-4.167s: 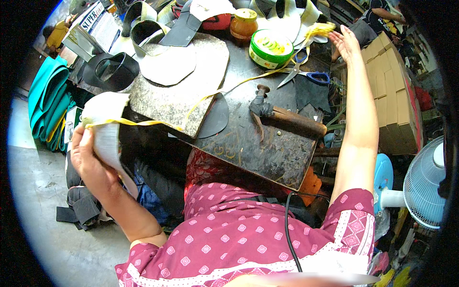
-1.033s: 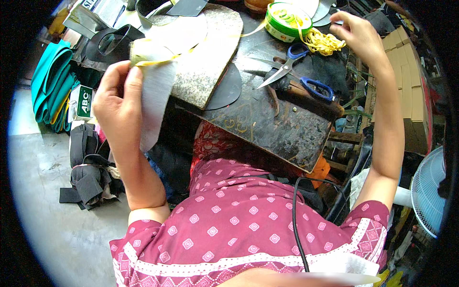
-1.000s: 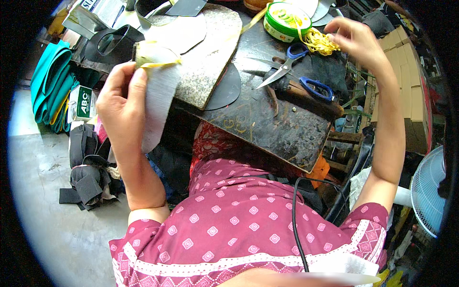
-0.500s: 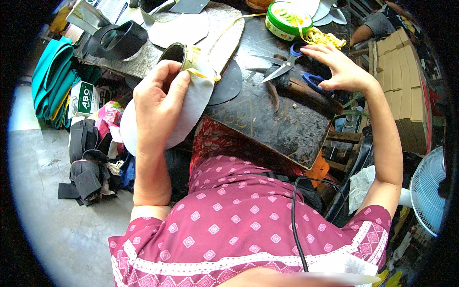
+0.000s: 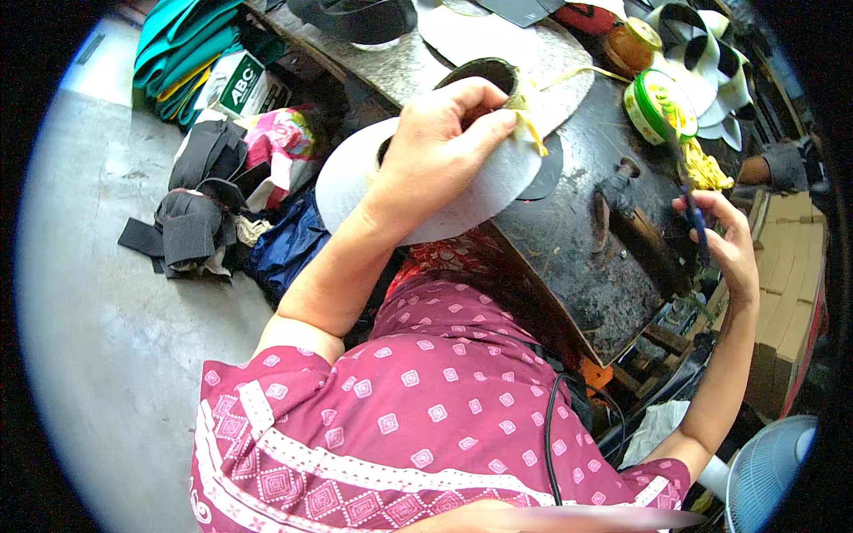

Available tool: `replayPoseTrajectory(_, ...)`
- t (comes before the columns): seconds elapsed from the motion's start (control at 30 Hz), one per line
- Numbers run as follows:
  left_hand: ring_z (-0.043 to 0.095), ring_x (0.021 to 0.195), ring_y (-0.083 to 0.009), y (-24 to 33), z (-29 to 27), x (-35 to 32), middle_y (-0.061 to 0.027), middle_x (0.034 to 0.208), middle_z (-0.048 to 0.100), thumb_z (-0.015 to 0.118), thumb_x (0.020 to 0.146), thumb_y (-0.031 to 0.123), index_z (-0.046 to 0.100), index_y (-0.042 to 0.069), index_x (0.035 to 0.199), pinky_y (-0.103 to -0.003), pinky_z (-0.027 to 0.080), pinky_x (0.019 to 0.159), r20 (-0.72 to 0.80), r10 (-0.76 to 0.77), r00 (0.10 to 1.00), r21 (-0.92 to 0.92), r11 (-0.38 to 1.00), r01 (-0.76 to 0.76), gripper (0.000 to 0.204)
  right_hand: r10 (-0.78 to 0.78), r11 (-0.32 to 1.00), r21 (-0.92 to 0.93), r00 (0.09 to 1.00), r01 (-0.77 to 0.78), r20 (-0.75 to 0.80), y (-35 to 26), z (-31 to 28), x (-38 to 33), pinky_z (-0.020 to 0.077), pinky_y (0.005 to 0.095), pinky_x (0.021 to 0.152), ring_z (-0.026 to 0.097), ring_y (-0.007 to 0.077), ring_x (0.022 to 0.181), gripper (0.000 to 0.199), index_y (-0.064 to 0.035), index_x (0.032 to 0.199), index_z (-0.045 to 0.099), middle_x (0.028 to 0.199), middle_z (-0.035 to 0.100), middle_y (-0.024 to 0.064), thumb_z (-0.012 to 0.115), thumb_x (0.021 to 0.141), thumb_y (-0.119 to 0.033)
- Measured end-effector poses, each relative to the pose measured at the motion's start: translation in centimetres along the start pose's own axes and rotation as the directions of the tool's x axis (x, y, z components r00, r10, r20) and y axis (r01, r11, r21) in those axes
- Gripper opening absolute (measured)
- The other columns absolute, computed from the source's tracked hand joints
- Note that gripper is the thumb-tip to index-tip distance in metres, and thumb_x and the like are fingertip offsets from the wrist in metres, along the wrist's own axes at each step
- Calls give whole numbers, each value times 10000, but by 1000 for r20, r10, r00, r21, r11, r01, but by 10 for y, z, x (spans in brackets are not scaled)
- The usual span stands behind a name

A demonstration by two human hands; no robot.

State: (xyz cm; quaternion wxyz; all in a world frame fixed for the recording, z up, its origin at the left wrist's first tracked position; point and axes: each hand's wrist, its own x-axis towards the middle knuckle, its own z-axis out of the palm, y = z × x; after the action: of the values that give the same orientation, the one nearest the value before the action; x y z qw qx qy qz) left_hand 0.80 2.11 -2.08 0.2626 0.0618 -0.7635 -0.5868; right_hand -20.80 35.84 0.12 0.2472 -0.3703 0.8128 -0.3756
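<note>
My left hand [image 5: 444, 147] is closed on a white, rounded, brim-like piece [image 5: 355, 191] with a dark-lined upright ring [image 5: 484, 69] on it. Thumb and fingers pinch the ring's wall. A narrow yellow strip [image 5: 533, 133] hangs at the ring's edge beside my thumb and runs on across the table. Off to the right, my right hand [image 5: 724, 235] holds scissors [image 5: 697, 229] by their blue handles. Their blades point away from me and look narrow from this angle. My left fingers hide part of the ring.
A green-rimmed round tub [image 5: 647, 108] stands on the dark table [image 5: 569, 275], with a yellow strip bundle [image 5: 706, 167] beside it. A dark tool [image 5: 653, 240] lies near the right edge. Black scraps [image 5: 191, 222] are piled at left. A fan [image 5: 769, 475] is at lower right.
My right hand has taken the scissors by the handles and lifted them off the table. My left hand keeps hold of the white piece. The whole view has shifted.
</note>
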Motion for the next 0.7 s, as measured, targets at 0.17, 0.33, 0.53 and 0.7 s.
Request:
replayPoseTrajectory(0.17, 564, 678, -71, -3, 9, 9, -54, 742, 656, 661, 899, 172, 663, -19, 917, -262, 469, 621, -4, -4, 1000, 7, 1000, 4, 192, 12, 992, 125, 985, 10, -170, -14, 34, 11, 466, 235, 811, 572, 89, 895, 434, -11, 1195, 529, 957, 568, -5, 680, 790, -55)
replayPoseTrajectory(0.33, 544, 674, -53, -1, 11, 13, -40, 730, 646, 658, 907, 180, 668, -15, 910, -250, 455, 608, 0, -27, 1000, 7, 1000, 27, 196, -483, 770, -588, 828, 248, -284, -40, 69, 20, 506, 367, 751, 632, 282, 816, 555, -53, 1021, 630, 884, 639, 93, 902, 576, -241)
replayPoseTrajectory(0.53, 519, 719, -27, 9, 11, 14, 39, 772, 614, 635, 925, 170, 663, -5, 929, -212, 434, 642, 48, -87, 995, -293, 951, 97, 177, -541, 698, -677, 791, 234, -286, -57, 82, 27, 490, 377, 713, 612, 285, 780, 567, -69, 1011, 635, 848, 633, 80, 910, 548, -247)
replayPoseTrajectory(0.7, 522, 739, -19, 17, 11, 12, 47, 816, 607, 607, 939, 142, 654, 2, 951, -187, 429, 662, 90, -112, 990, -371, 918, 138, 148, -595, 676, -681, 753, 282, -280, -50, 82, 27, 478, 387, 707, 599, 282, 760, 572, -76, 1010, 633, 836, 630, 84, 911, 543, -253)
